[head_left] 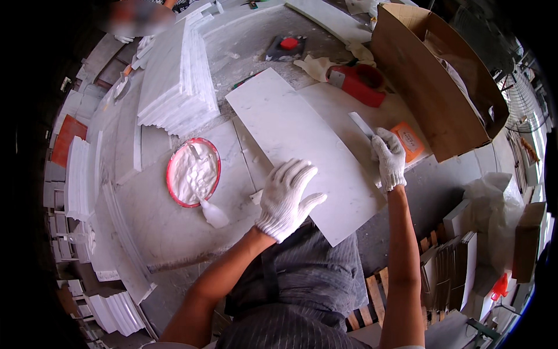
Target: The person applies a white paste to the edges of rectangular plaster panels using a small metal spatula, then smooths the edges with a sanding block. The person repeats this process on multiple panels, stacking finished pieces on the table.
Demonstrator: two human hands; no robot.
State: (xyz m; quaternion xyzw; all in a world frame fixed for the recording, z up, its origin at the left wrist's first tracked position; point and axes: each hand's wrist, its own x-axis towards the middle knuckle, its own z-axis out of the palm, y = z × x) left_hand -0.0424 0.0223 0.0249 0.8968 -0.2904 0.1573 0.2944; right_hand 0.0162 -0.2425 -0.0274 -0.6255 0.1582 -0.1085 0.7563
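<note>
1. Lying aslant on the table (157, 238), the pale rectangular slab (302, 142) had its near corner close to the person's apron (290, 285).
2. Gloved in white, the left hand (289, 200) was at the slab's near left edge, open, thumb spread away from the fingers; whether its palm pressed down could not be told.
3. Beyond the slab's right edge, the right hand (388, 158), also gloved, was closed around a flat pale strip (361, 124), whose far end pointed up and left.
4. Just beside that hand lay an orange packet (410, 141); farther off was a red tape dispenser (358, 84).
5. Left of the slab, a red-rimmed bowl (169, 181) held white paste (189, 168).
6. Stacked slabs (180, 75) stood at far left, an open cardboard box (415, 87) at far right.
</note>
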